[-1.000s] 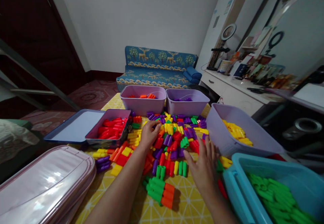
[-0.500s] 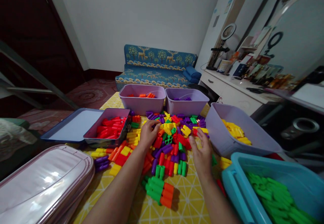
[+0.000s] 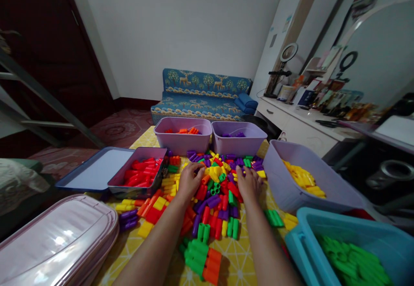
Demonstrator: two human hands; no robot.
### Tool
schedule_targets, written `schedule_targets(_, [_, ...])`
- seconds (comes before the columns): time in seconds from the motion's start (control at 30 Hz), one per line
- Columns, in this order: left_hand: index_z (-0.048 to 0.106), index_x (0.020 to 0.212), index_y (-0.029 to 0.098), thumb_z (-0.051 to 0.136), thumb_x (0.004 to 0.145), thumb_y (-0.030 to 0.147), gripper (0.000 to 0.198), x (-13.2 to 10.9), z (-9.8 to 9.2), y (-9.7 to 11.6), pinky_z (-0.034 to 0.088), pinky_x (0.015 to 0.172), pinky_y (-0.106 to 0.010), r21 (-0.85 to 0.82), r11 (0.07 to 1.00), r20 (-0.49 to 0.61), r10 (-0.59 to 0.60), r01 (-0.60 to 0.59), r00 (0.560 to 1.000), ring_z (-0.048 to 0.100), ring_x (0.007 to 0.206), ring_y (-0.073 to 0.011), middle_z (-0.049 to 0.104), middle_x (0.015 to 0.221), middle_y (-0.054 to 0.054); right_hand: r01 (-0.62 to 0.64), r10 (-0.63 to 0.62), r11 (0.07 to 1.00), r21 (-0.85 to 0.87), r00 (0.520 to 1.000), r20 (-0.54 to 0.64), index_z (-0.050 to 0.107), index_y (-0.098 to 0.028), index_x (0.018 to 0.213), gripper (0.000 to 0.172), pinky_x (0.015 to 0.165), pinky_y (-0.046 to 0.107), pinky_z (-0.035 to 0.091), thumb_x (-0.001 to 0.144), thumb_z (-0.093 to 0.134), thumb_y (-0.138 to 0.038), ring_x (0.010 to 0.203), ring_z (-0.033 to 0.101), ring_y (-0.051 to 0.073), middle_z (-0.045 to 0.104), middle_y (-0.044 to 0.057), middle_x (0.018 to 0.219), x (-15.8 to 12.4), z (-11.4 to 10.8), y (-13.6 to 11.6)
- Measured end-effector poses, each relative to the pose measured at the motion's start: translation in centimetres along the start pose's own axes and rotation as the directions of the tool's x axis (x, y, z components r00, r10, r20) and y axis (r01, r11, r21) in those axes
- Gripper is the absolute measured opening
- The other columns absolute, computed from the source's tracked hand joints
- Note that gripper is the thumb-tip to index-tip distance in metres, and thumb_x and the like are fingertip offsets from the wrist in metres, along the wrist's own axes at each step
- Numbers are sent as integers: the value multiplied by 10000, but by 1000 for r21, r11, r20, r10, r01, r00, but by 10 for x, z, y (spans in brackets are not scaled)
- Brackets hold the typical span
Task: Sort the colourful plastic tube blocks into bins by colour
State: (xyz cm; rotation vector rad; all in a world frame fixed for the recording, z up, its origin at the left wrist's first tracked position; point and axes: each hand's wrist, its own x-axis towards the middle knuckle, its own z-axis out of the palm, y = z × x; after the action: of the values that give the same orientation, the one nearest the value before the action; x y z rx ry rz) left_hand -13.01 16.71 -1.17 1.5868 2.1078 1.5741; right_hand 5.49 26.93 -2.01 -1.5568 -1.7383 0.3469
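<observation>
Toy building blocks made of joined tubes, in several colours, lie in a loose pile [image 3: 213, 202] on the table. My left hand [image 3: 189, 180] rests at the pile's left side, its fingers curled with a small gap at the thumb; what they hold, if anything, is hidden. At the right side, my right hand [image 3: 248, 182] has its fingers bent down over a yellow toy block [image 3: 235, 177], which it mostly covers. Close to me sits a joined green and orange block group [image 3: 202, 258]. Green blocks [image 3: 273, 218] lie right of my right forearm.
Two lilac bins [image 3: 183, 143] with orange and purple blocks stand at the back. Left is a tin [image 3: 133, 188] of red blocks, with pinkish lids [image 3: 58, 243] nearer me. A lilac bin [image 3: 284, 187] of yellow blocks and a blue bin [image 3: 307, 230] of green ones flank the right.
My right hand has moved forward and left, from spread above the table to bent over the yellow block. The left hand stays about where it was. The view has tilted up slightly.
</observation>
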Motion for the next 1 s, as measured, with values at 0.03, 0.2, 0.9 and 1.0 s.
schedule_targets(0.03, [697, 893, 182, 540, 839, 248, 179, 0, 0, 0, 484, 818, -311, 3, 1000, -2, 0, 0, 1000, 621, 883, -180, 686, 917, -59, 3, -3, 1000, 27, 999, 35, 659, -167, 1142, 604, 988, 585, 290, 793, 442, -611, 1197, 434, 377, 559, 208, 1226, -2, 2, -4])
schedule_targets(0.2, [694, 896, 185, 533, 843, 239, 179, 0, 0, 1, 482, 801, -295, -3, 1000, 5, 7, -7, 1000, 624, 876, -174, 684, 915, -56, 84, -124, 960, 266, 983, 138, 602, -148, 1215, 645, 1055, 499, 285, 784, 474, -609, 1262, 415, 325, 485, 195, 1329, -14, 9, -30])
schedule_targets(0.9, [677, 1085, 173, 609, 728, 235, 368, -2, -3, 2, 496, 795, -297, 35, 984, 30, -174, 173, 984, 659, 871, -190, 723, 968, -56, -68, -299, 733, 676, 861, 411, 605, -260, 1180, 453, 1058, 435, 369, 759, 636, -425, 1197, 529, 234, 612, 58, 1246, -16, 3, -34])
schedule_targets(1.0, [680, 1089, 162, 600, 731, 232, 373, -2, -3, 3, 499, 813, -302, 41, 985, 14, -170, 170, 985, 655, 911, -201, 721, 1004, -65, -58, -340, 712, 700, 843, 416, 613, -271, 1177, 427, 1044, 423, 386, 772, 627, -406, 1175, 544, 230, 627, 44, 1221, -17, 0, -36])
